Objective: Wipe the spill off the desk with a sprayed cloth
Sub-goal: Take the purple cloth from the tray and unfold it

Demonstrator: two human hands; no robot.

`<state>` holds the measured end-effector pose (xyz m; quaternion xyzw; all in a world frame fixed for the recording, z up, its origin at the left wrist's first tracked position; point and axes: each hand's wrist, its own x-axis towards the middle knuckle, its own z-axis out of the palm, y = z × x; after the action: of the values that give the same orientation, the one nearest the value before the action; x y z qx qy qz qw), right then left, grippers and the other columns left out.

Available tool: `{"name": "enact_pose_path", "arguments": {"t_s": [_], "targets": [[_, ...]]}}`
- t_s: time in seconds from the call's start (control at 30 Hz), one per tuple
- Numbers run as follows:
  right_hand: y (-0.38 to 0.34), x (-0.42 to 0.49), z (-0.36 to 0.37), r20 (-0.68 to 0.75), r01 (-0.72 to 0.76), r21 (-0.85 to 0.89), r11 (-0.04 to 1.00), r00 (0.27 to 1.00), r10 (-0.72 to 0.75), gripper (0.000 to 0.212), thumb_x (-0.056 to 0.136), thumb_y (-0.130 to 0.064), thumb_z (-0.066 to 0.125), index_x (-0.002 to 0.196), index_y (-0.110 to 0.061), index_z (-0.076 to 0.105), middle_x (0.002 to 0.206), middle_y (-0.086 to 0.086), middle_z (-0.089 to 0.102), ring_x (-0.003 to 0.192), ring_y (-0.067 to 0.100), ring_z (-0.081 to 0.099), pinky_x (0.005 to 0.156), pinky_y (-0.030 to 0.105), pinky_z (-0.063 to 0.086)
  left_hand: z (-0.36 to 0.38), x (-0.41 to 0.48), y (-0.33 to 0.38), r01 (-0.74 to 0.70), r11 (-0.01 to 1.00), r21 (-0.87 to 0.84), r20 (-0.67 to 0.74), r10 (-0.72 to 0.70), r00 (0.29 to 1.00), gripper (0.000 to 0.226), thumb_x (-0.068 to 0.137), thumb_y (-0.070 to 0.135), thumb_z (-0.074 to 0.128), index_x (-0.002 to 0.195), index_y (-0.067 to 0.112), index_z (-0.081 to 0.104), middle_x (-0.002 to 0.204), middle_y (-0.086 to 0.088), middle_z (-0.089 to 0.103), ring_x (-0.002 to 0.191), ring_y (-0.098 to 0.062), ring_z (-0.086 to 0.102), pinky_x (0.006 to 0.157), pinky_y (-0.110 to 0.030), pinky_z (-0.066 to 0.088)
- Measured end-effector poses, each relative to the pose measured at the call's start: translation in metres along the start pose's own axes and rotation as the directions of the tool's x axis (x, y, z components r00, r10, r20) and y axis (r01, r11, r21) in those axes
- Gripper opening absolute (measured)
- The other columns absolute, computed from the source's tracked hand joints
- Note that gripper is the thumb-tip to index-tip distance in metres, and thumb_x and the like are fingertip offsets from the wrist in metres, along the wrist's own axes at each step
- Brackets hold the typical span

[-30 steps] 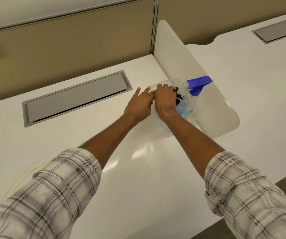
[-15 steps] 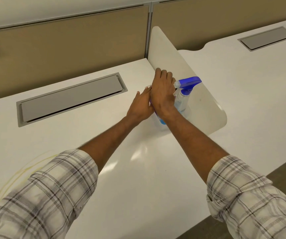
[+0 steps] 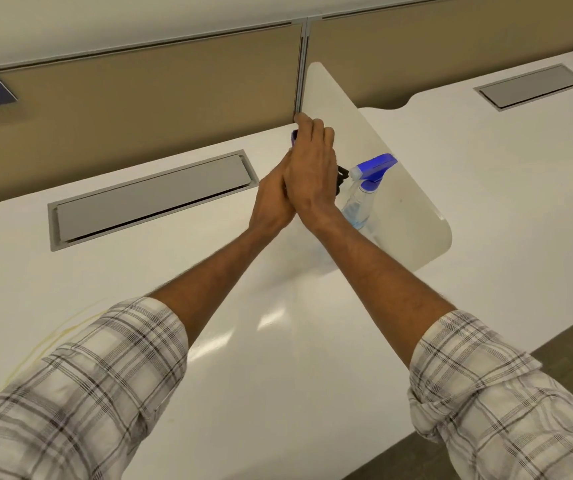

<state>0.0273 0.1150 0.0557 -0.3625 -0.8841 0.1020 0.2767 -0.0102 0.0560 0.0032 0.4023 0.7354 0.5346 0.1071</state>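
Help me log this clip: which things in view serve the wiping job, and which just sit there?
For the job:
- spray bottle, standing by the divider
- desk
- yellowish spill ring at the desk's near left
- left hand, right hand

Just there:
- white divider
- grey cable hatch
- black item behind the right hand

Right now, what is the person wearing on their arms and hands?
Both arms wear a white shirt with grey and black check lines. The left sleeve and right sleeve are rolled up near the elbows. The left hand and right hand are bare.
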Motion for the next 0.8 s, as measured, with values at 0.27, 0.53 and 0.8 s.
{"name": "enact_pose_path", "arguments": {"t_s": [0.27, 0.53, 0.8], "targets": [[-0.021, 0.008, -0.018, -0.046, 0.065, -0.149, 0.987, 0.996, -0.073, 0.037, 0.104, -0.008, 0.049, 0.139, -0.018, 0.054, 0.132, 0.005, 0.059, 0.113, 0.021, 0.055, 0.081, 0.033, 0.056, -0.021, 0.002, 0.026, 0.204, 0.933, -0.297, -0.064, -0.233, 0.97, 0.027, 0.108, -0.002, 0.04, 0.121, -0.016, 0.058, 0.079, -0.001, 0.076, 0.077, -0.007, 0.07, 0.074, -0.018, 0.057], [-0.041, 0.006, -0.043, -0.07, 0.081, -0.031, 0.996, 0.994, -0.083, 0.035, 0.102, -0.01, 0.055, 0.135, -0.021, 0.059, 0.131, 0.003, 0.06, 0.113, 0.018, 0.056, 0.069, 0.024, 0.048, -0.044, -0.003, 0.051, 0.093, 0.938, -0.335, -0.075, -0.125, 0.989, 0.027, 0.099, -0.003, 0.059, 0.078, 0.014, 0.062, 0.065, 0.014, 0.058, 0.06, 0.0, 0.048, 0.059, -0.018, 0.043], [-0.077, -0.008, -0.097, 0.202, 0.075, 0.503, 0.861, 0.958, -0.202, 0.075, 0.09, -0.035, 0.079, 0.153, -0.013, 0.046, 0.145, 0.007, 0.056, 0.135, 0.023, 0.049, 0.115, 0.035, 0.042, -0.127, -0.017, 0.068, -0.005, 0.972, -0.236, -0.074, -0.013, 0.997, 0.02, 0.1, 0.002, 0.055, 0.105, 0.006, 0.074, 0.086, 0.013, 0.075, 0.077, 0.002, 0.067, 0.07, -0.015, 0.051]]}}
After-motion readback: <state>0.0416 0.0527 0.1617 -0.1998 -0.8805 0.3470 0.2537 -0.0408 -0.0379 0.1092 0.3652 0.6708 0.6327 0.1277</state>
